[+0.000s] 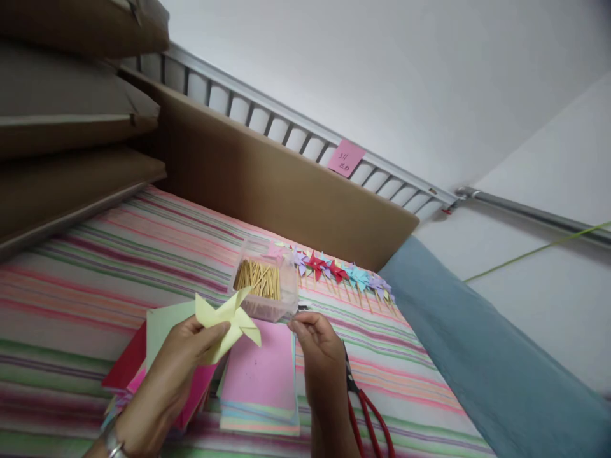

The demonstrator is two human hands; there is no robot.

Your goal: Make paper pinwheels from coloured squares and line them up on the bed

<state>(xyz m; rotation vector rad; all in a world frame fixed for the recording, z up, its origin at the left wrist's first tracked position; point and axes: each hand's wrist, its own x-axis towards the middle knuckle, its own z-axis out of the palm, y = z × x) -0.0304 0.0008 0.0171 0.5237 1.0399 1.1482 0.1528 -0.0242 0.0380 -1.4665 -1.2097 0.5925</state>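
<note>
Striped cloth (pixel 71 305) lies under everything. My left hand (pixel 179 356) pinches a yellow paper pinwheel (pixel 233 327) above the pink sheets (pixel 260 375); squeezing hard could crease it. My right hand's (pixel 319 346) fingertips press together, on what I cannot tell; a knock could tip the plastic box (pixel 289 292).

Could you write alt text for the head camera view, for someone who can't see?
The left hand holds a pale yellow paper pinwheel over stacked colored paper; the right hand makes a pinch beside a clear box of thin sticks. Beyond lies a row of pinwheels on sticks; red-handled scissors rest on striped cloth.
</note>
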